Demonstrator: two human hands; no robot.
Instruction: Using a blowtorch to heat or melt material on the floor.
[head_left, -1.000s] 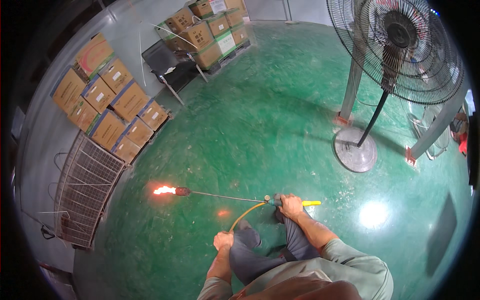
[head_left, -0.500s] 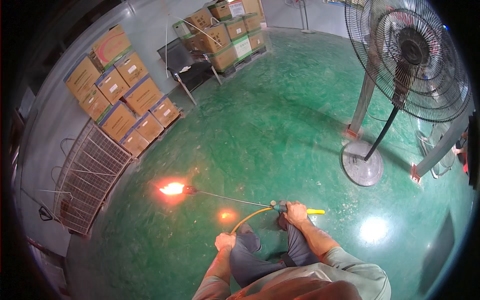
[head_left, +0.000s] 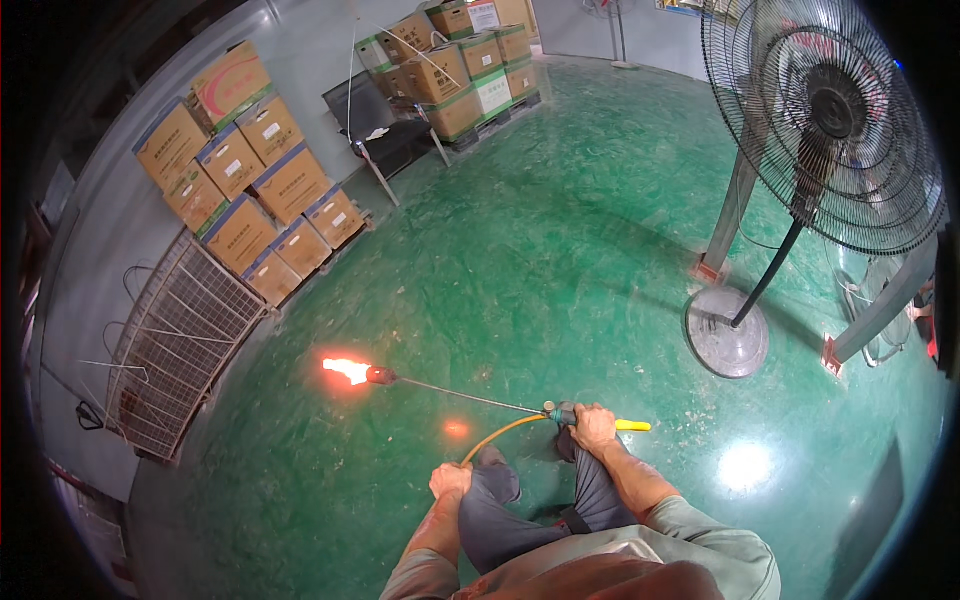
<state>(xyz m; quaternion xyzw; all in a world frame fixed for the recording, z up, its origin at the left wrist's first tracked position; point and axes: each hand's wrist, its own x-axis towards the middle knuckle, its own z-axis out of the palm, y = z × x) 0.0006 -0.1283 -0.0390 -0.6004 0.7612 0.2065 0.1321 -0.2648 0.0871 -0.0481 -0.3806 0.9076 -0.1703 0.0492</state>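
My right hand (head_left: 594,429) is closed around the handle of a gas torch (head_left: 470,397), whose yellow end sticks out past my fist. The torch's long thin metal tube points to the left, and a bright flame (head_left: 345,370) burns at its dark nozzle (head_left: 380,375). From near the handle a yellow-orange hose (head_left: 500,433) curves down to my left hand (head_left: 450,482). That hand is closed on the hose beside my left knee. Where the hose runs beyond it is hidden.
On the green floor (head_left: 560,270), a pedestal fan (head_left: 728,330) stands right, near grey posts (head_left: 730,215). Stacked cartons (head_left: 240,235) and a wire mesh crate (head_left: 185,350) line the left wall. A black chair (head_left: 385,140) and further cartons (head_left: 435,75) are at the back.
The view has shifted slightly, so the cartons and fan appear a little further right. The flame has changed shape. Both hands keep their hold on the torch and hose.
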